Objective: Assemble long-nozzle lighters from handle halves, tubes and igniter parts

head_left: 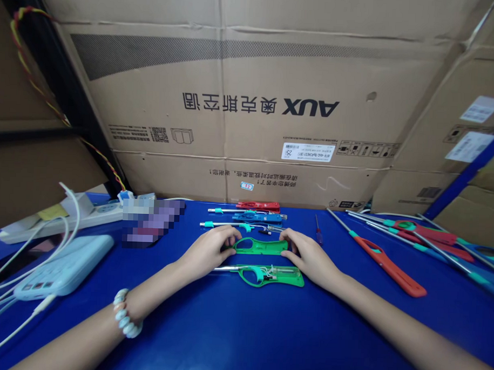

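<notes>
Between my two hands is an empty green lighter shell half [261, 247], its hollow side facing up. My left hand [212, 247] pinches its trigger-loop end, and my right hand [309, 257] grips the other end between thumb and fingers. Just nearer to me lies an opened green lighter half [272, 275] with its metal tube, teal trigger, wires and clear fuel tank in place. Beyond my hands are a blue lighter shell [258, 218], a red lighter shell [263, 206] and loose metal tubes with teal triggers [245, 226].
A screwdriver [319, 230] lies right of my hands. Farther right are an orange-red long lighter [384, 262] and several more lighters [439, 240]. A light blue power bank [66, 268] with white cables and a power strip [87, 216] sit left. Cardboard [249, 125] walls the back.
</notes>
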A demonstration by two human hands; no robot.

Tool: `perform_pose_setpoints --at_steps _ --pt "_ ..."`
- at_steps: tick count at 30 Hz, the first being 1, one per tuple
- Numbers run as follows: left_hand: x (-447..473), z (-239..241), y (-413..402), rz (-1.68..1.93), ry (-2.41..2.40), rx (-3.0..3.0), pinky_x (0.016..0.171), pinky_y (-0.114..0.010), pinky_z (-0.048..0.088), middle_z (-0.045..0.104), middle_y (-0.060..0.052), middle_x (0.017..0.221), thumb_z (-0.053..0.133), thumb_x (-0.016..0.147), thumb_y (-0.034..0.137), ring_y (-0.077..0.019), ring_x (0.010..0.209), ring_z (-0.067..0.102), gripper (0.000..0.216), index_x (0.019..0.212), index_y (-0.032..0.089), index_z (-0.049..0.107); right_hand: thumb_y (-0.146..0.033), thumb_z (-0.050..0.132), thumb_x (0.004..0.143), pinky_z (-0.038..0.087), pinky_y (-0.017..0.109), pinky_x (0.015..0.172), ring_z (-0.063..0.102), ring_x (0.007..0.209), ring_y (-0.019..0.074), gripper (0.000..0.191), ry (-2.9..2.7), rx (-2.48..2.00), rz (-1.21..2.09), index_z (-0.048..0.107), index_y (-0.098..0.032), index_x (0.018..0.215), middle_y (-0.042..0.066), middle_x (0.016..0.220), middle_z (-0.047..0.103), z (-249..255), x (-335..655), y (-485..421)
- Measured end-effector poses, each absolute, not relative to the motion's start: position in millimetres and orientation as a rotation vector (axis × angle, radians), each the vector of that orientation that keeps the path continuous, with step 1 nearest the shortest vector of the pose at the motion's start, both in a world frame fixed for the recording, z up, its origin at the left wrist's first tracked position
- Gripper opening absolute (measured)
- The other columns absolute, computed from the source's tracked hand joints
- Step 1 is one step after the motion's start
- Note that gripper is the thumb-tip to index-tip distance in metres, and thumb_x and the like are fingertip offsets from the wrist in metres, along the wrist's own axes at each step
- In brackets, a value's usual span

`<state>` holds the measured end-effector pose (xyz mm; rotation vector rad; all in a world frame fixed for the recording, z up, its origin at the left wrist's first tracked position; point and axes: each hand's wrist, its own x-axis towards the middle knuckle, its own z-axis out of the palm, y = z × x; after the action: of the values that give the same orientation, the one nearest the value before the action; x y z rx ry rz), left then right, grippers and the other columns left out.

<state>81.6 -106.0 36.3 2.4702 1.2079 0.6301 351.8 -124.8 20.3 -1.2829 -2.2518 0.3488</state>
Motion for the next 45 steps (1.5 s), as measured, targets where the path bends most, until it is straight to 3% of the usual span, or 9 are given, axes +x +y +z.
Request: perform_pose_setpoints --at_steps 14,19,22,26,34,38,45 --pt "76.4 47.2 -99.8 0.514 0.948 2.278 0.071 -0.027 0.045 0.062 -0.004 0.093 0.051 0.087 0.020 -0.0163 0.079 0.057 0.011 0.088 0.015 0.061 -0.008 0.048 0.085 0.041 0.027 0.064 0.054 0.072 0.0172 0.015 -2.306 -1.195 0.184 0.043 -0.022 0.084 0.001 0.081 0.055 20.0 352.8 -122.5" --pt "77.2 53.0 -104.4 0.554 0.921 2.306 0.077 -0.030 0.045 0.063 -0.004 0.089 0.053 0.087 0.020 -0.0176 0.083 0.058 0.008 0.086 0.016 0.060 -0.006 0.042 0.085 0.046 0.034 0.082 0.058 0.095 0.0199 0.026 -2.311 -1.143 0.275 0.051 -0.022 0.103 0.005 0.102 0.060 30.0 356.3 -128.1" --pt "79.1 57.0 -108.5 0.586 0.858 2.350 0.079 -0.031 0.045 0.062 -0.004 0.091 0.053 0.088 0.021 -0.0174 0.084 0.057 0.010 0.087 0.016 0.061 -0.019 0.052 0.087 0.044 0.038 0.092 0.054 0.109 0.0228 0.032 -2.376 -1.113 0.347 0.051 -0.023 0.118 0.008 0.116 0.057 40.3 357.3 -134.8" --pt "80.9 61.7 -114.0 0.586 0.763 2.415 0.078 -0.030 0.045 0.061 -0.005 0.091 0.050 0.092 0.021 -0.0162 0.083 0.057 0.013 0.086 0.016 0.060 -0.036 0.048 0.092 0.046 0.037 0.089 0.057 0.101 0.0214 0.028 -2.423 -1.147 0.466 0.058 -0.022 0.114 0.007 0.107 0.056 53.7 355.4 -142.4" --pt "81.8 67.1 -123.7 0.441 0.744 2.482 0.074 -0.027 0.044 0.059 -0.003 0.091 0.057 0.087 0.015 -0.0147 0.081 0.055 0.005 0.091 0.016 0.061 -0.029 0.058 0.086 0.045 0.036 0.084 0.054 0.096 0.0221 0.021 -2.490 -1.134 0.472 0.062 -0.021 0.105 0.006 0.100 0.057 56.4 352.6 -146.6" --pt "84.0 68.5 -127.5 0.405 0.749 2.470 0.069 -0.024 0.043 0.061 0.000 0.089 0.061 0.081 0.006 -0.0132 0.077 0.055 0.020 0.097 0.018 0.056 -0.027 0.061 0.083 0.045 0.035 0.080 0.053 0.093 0.0220 0.020 -2.546 -1.153 0.429 0.063 -0.020 0.102 0.006 0.097 0.058 55.5 350.8 -148.8" --pt "86.2 63.9 -128.2 0.395 0.771 2.511 0.071 -0.024 0.042 0.060 0.000 0.092 0.061 0.080 0.003 -0.0140 0.081 0.056 0.022 0.096 0.018 0.056 -0.025 0.063 0.080 0.043 0.033 0.077 0.053 0.088 0.0217 0.017 -2.594 -1.180 0.384 0.064 -0.020 0.096 0.005 0.093 0.060 61.3 350.5 -151.1"
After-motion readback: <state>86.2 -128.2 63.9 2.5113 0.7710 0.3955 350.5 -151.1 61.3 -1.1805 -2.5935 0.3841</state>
